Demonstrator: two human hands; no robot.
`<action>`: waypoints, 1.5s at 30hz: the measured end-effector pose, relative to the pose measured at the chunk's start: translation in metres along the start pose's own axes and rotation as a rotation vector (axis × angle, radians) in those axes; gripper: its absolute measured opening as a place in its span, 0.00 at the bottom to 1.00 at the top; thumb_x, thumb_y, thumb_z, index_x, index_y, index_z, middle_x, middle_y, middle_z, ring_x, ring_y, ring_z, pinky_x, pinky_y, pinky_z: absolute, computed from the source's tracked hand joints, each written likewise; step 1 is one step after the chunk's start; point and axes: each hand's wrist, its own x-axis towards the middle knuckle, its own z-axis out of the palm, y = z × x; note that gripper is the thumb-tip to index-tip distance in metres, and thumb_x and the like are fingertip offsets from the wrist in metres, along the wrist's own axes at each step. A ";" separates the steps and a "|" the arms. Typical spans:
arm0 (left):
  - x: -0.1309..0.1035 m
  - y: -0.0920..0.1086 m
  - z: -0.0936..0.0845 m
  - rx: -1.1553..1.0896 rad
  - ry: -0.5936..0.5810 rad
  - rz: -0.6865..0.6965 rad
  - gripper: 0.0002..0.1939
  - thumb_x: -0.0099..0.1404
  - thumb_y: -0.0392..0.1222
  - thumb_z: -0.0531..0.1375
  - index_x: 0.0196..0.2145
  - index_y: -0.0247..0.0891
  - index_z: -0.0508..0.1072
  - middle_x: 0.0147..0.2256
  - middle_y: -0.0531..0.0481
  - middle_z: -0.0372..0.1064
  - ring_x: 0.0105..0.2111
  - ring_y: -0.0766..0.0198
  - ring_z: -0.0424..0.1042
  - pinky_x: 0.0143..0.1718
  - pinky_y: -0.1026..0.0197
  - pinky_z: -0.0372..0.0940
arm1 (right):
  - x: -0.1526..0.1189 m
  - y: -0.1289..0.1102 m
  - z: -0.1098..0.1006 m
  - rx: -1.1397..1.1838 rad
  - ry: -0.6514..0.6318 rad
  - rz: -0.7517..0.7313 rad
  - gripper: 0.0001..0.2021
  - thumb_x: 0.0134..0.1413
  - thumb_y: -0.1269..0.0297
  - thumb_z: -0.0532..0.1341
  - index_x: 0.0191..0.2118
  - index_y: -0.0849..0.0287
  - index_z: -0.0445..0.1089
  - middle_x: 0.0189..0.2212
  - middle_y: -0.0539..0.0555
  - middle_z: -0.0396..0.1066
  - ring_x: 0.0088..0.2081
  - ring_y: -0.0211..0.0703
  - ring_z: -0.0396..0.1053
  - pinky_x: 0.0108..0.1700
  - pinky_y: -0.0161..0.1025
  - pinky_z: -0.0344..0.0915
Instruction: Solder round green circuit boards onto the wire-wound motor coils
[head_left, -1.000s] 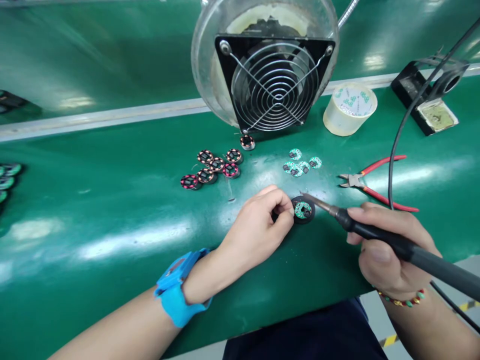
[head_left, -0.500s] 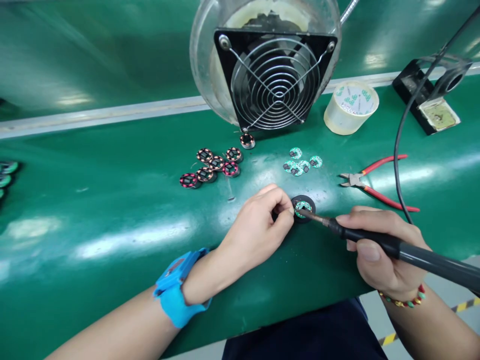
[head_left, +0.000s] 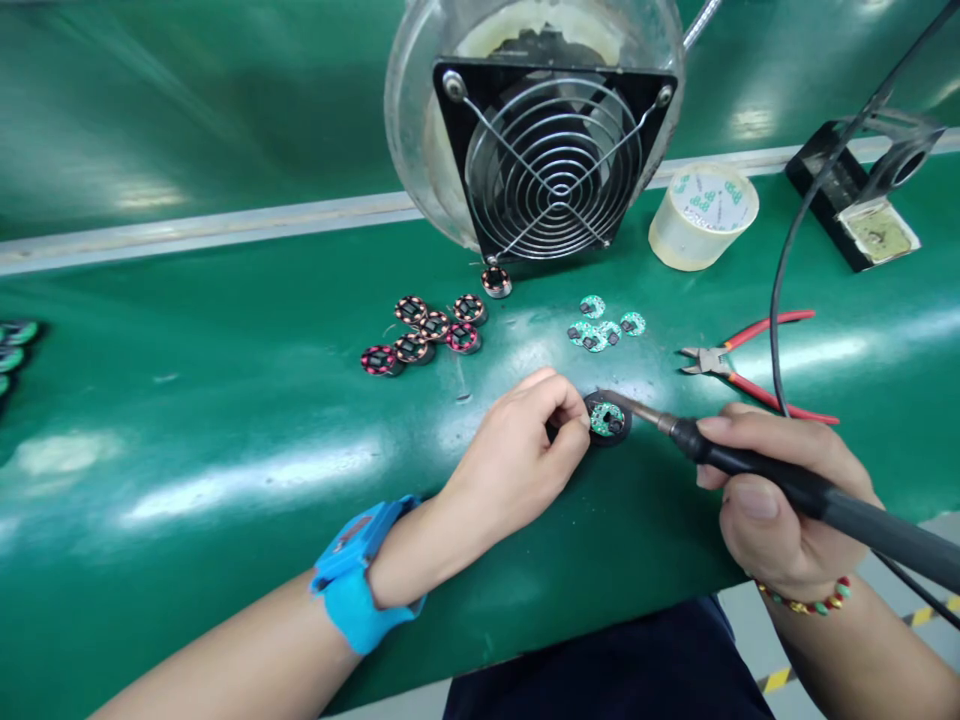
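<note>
My right hand (head_left: 799,500) grips a soldering iron (head_left: 757,475) like a pen. The iron's tip hovers at the upper edge of a small round green circuit board (head_left: 606,417), which sits in a black round holder (head_left: 619,436). At the left rim of that holder, my left hand (head_left: 517,440) is closed in a pinch; what its fingertips hold is hidden. Several loose round circuit boards (head_left: 592,335) lie just beyond the holder. Farther left is a group of small copper-wound coils (head_left: 435,326), some with red windings.
A fan with a wire grille (head_left: 559,190) stands at the back. Right of it are a tape roll (head_left: 703,215) and a soldering iron stand (head_left: 855,195). Red-handled cutters (head_left: 709,361) lie near my right hand, with the iron's black cable (head_left: 780,310) crossing them.
The soldering iron has moved slightly up and right, from the middle of the circuit board to its upper edge. Its cable has swung left. My left hand stays in place.
</note>
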 end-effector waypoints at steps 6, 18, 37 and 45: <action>0.000 0.000 0.000 -0.001 0.002 0.001 0.08 0.59 0.28 0.53 0.24 0.37 0.64 0.26 0.55 0.61 0.27 0.68 0.61 0.28 0.63 0.56 | 0.003 0.006 0.010 -0.078 -0.147 0.114 0.23 0.63 0.71 0.57 0.62 0.51 0.58 0.44 0.53 0.76 0.39 0.44 0.77 0.44 0.45 0.75; 0.000 -0.008 -0.006 -0.076 -0.064 0.103 0.05 0.62 0.30 0.54 0.33 0.37 0.66 0.32 0.53 0.63 0.32 0.66 0.64 0.33 0.62 0.61 | 0.005 0.012 0.027 -0.300 -0.380 0.025 0.24 0.61 0.70 0.57 0.61 0.53 0.54 0.43 0.57 0.73 0.43 0.50 0.71 0.45 0.51 0.70; 0.011 -0.011 -0.013 -0.157 -0.175 0.187 0.07 0.63 0.41 0.61 0.39 0.38 0.74 0.35 0.51 0.66 0.35 0.63 0.66 0.39 0.60 0.62 | 0.000 0.014 0.011 -0.129 -0.240 0.074 0.24 0.59 0.70 0.61 0.59 0.50 0.58 0.48 0.55 0.72 0.48 0.46 0.72 0.51 0.48 0.70; -0.001 -0.004 -0.004 -0.827 -0.265 -0.286 0.17 0.62 0.47 0.62 0.46 0.37 0.76 0.26 0.52 0.71 0.25 0.68 0.68 0.33 0.61 0.66 | 0.006 0.010 0.011 -0.171 -0.334 -0.087 0.21 0.60 0.71 0.59 0.57 0.51 0.60 0.42 0.55 0.75 0.44 0.49 0.72 0.44 0.48 0.70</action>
